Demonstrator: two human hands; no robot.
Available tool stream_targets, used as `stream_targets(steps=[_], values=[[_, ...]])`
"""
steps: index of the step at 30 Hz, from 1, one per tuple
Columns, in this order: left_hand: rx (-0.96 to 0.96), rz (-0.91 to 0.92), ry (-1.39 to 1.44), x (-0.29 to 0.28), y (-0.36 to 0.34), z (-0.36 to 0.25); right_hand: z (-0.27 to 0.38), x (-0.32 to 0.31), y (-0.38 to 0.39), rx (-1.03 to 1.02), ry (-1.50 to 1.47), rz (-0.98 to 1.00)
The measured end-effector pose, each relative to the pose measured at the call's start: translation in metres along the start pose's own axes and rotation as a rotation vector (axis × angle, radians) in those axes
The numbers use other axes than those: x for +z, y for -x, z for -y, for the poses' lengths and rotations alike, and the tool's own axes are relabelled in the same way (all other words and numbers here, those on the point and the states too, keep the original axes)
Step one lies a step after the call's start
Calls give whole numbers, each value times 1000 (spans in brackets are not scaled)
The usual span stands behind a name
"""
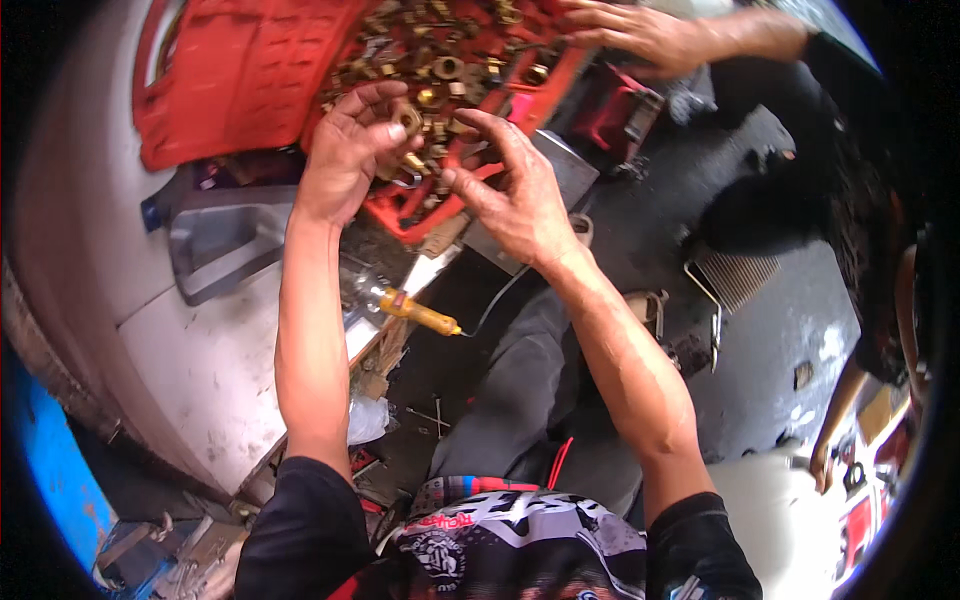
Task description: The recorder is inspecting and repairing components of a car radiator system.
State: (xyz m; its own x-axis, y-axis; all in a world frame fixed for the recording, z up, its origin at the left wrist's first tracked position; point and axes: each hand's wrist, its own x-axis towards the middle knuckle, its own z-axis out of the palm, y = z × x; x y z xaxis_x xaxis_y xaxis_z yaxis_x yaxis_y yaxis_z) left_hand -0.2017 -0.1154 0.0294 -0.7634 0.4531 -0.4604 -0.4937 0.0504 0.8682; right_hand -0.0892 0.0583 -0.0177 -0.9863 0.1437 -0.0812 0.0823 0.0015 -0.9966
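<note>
Head view, looking down. The left hand (345, 150) pinches a brass fitting (408, 119) between thumb and fingertips, its fingers curled about the piece at the near edge of a red plastic tray (455, 205). The right hand (510, 195) hovers just right of it, fingers spread and loosely bent, holding nothing that can be seen. The tray holds a heap of brass nuts and fittings (440, 55); a second red tray (240, 75) lies to its left, on a pale surface (200, 370). A yellow-handled tool (420, 313) with a dark cord lies nearer, below the hands. At the far right, another person's hand (640, 35) reaches into the heap.
</note>
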Motion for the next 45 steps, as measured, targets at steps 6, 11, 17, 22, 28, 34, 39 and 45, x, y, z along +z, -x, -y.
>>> stream_targets(steps=[6, 11, 17, 22, 28, 34, 39, 45], values=[[-191, 191, -139, 127, 29, 64, -21, -71, 86, -13, 175, -28], [-306, 293, -69, 212, 60, 168, -52, -133, 203, 357, 118, -281], [-637, 298, -191, 254, 132, 286, -156, -197, 363, 933, -275, -936], [-976, 308, -162, 282, 182, 367, -269, -256, 494, 869, 295, -1359], [-1033, 242, -194, 260, 178, 418, -315, -260, 458, 1151, 505, -1436], [-1106, 261, -214, 286, 172, 428, -345, -286, 458, 1146, 646, -1340], [-1055, 235, -154, 292, 162, 424, -348, -285, 452, 1160, 712, -1351], [-1051, 241, -97, 295, 158, 424, -348, -293, 450, 1158, 759, -1295]])
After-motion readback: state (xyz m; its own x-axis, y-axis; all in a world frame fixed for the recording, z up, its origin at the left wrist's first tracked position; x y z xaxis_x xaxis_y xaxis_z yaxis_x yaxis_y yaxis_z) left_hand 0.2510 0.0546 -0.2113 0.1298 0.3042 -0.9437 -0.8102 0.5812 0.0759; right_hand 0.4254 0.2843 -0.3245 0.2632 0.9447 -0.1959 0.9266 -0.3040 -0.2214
